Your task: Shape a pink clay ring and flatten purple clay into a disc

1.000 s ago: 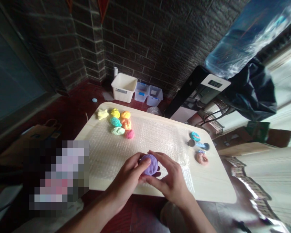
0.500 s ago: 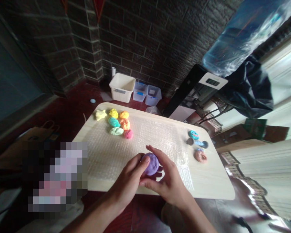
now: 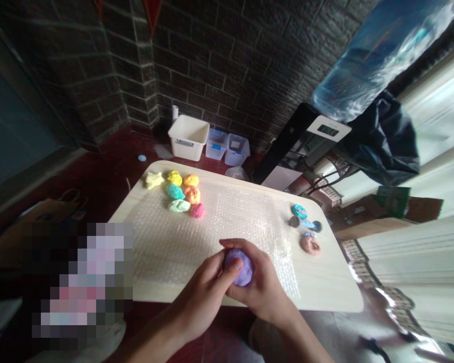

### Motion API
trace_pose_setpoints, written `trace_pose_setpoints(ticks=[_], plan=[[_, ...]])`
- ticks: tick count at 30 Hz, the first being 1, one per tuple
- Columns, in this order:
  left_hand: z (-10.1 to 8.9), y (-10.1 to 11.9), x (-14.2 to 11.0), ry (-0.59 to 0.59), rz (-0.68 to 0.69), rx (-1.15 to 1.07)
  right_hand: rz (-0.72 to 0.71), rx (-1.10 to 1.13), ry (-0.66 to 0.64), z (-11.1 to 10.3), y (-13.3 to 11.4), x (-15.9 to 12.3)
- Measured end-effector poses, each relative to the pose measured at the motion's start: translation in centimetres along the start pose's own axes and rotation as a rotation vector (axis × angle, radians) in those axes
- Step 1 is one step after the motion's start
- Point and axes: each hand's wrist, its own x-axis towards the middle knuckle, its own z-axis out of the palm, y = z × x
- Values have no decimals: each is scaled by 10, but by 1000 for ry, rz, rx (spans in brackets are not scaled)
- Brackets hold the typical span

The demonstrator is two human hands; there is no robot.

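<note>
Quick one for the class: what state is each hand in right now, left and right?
Left hand: closed, holding the purple clay ball, thumb across it.
Right hand: closed, curled around the same ball's right side.

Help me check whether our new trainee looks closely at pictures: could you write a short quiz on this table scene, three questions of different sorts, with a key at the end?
1. Multiple choice: what colour is the round lump held between the left hand and the right hand?
A) green
B) purple
C) orange

2. True or false: the white basket stands on the floor, beyond the far edge of the table.

3. Count: how many coloured pieces lie in the group at the left end of the table?

Key: 1. B. 2. True. 3. Seven.
</note>
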Motion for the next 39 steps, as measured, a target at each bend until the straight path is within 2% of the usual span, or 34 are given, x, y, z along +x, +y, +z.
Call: trace_pose_setpoints(ticks=[4,10,15,19,24,28,31,35,39], plan=[[-1,1,-1,-16,-22,14,56,153,-15,2,-3,-1],[-3,7,0,-27,-46,-48,44,249,-2,2,-3,1],[-12,2,16,110,-125,-327,78,331,89,-3,-5,2],[-17,-1,25,195,-129,-302,130,466,126,-5,-4,0],[-15,0,23,137,-72,-181,217,772,86,-4,4,-2],[-16,10,15,153,136,-1,216,892,95,-4,3,-1],[-16,16,7,218,390,216,225,917,95,-2,0,-1],[-13,17,3,225,726,438,203,886,84,2,-1,0],[-15,15,4,218,896,493,231,864,22,1,-2,0]])
